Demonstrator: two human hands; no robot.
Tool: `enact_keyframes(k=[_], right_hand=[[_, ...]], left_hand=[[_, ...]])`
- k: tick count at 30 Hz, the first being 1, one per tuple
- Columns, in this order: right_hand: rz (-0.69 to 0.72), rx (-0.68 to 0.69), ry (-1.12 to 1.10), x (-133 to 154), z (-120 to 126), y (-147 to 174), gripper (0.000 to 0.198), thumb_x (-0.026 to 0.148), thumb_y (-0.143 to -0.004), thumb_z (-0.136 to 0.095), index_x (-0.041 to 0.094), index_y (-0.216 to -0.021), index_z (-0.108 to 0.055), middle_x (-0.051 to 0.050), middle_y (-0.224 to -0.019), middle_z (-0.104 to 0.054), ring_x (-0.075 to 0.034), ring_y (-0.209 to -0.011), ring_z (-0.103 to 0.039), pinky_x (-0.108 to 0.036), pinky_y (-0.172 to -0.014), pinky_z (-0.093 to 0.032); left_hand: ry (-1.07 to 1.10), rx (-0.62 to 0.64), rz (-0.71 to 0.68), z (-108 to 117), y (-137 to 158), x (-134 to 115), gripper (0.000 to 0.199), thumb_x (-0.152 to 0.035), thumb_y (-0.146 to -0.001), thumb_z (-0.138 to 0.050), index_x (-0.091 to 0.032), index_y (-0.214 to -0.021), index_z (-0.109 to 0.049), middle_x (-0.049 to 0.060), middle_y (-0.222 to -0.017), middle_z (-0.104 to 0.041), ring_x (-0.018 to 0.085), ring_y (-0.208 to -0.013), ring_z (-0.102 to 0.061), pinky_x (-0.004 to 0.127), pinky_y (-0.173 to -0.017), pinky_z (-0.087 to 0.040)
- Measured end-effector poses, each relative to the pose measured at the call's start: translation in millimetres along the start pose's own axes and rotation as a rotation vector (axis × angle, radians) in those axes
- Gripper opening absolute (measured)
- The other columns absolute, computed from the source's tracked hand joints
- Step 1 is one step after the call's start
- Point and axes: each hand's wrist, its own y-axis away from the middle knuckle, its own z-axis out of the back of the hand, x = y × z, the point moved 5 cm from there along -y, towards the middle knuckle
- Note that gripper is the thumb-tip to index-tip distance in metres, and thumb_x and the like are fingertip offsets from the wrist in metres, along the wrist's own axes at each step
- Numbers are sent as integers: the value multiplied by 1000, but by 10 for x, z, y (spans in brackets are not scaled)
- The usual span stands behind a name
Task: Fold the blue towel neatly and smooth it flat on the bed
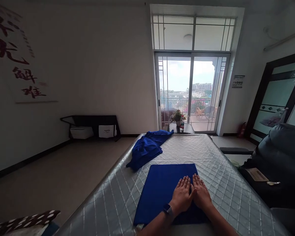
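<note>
A blue cloth, folded into a flat rectangle, lies on the silver quilted table cover. Flat on its right part rests my left hand, fingers stretched forward and a watch on the wrist. Beside it my right hand lies along the cloth's right edge, its fingers also straight. The thumbs of both hands meet or overlap. Neither hand grips anything. Farther off, at the cover's back left, a crumpled blue cloth lies in a loose heap.
Past the far end stand a small dark table, a potted plant and a bottle. To the right is a dark armchair with a card on it. A black bench with white boxes stands by the left wall.
</note>
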Motion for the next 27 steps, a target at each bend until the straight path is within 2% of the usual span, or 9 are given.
enact_keyframes(k=[2, 5, 10, 13, 17, 22, 27], right_hand=[[-23, -1, -11, -5, 9, -3, 61, 28, -100, -23, 7, -157, -27, -13, -166, -19, -20, -154, -12, -40, -125, -15], [-59, -9, -28, -6, 21, -16, 63, 31, -101, -23, 4, -157, -25, -14, -165, -20, -20, -154, -14, -40, -125, -15], [-68, -17, -17, -3, -17, -39, 63, 32, -101, -21, 4, -157, -23, -13, -166, -19, -19, -154, -14, -39, -125, -13], [-72, -14, 14, -10, -35, -48, 62, 31, -101, -21, 5, -157, -23, -13, -166, -19, -20, -154, -14, -39, -125, -12], [-47, -35, 25, 6, 49, -21, 61, 29, -101, -20, 4, -156, -25, -14, -165, -23, -20, -154, -15, -41, -125, -14], [-4, -50, 22, 63, 175, 185, 61, 29, -101, -20, 4, -155, -28, -13, -164, -24, -21, -154, -17, -42, -126, -12], [-17, -6, -30, 27, 13, 584, 64, 37, -101, -22, 7, -156, -26, -10, -165, -19, -22, -154, -15, -42, -126, -15]], left_hand=[[-10, 15, 29, 41, 69, 108, 67, -52, -106, -17, -11, -157, -30, 14, -163, -30, 25, -153, -23, 48, -124, -27], [-68, 36, 106, 202, 299, 433, 70, -56, -105, -20, -12, -158, -30, 14, -163, -32, 26, -152, -25, 48, -123, -29], [-146, 46, 331, 454, 902, 1109, 75, -62, -103, -20, -12, -157, -30, 14, -164, -29, 28, -152, -25, 50, -124, -26], [-179, 3, 470, 525, 1244, 1386, 74, -60, -103, -25, -10, -158, -28, 15, -165, -27, 29, -153, -21, 49, -125, -24], [-146, -8, 535, 545, 1457, 1500, 73, -59, -103, -27, -14, -159, -24, 14, -165, -25, 28, -153, -21, 51, -123, -25], [-137, -25, 506, 487, 1461, 1546, 75, -62, -102, -25, -12, -159, -26, 15, -165, -26, 26, -153, -22, 49, -124, -25], [-173, -103, 456, 376, 1470, 1626, 72, -60, -103, -27, -13, -157, -30, 16, -163, -30, 28, -151, -28, 52, -121, -30]])
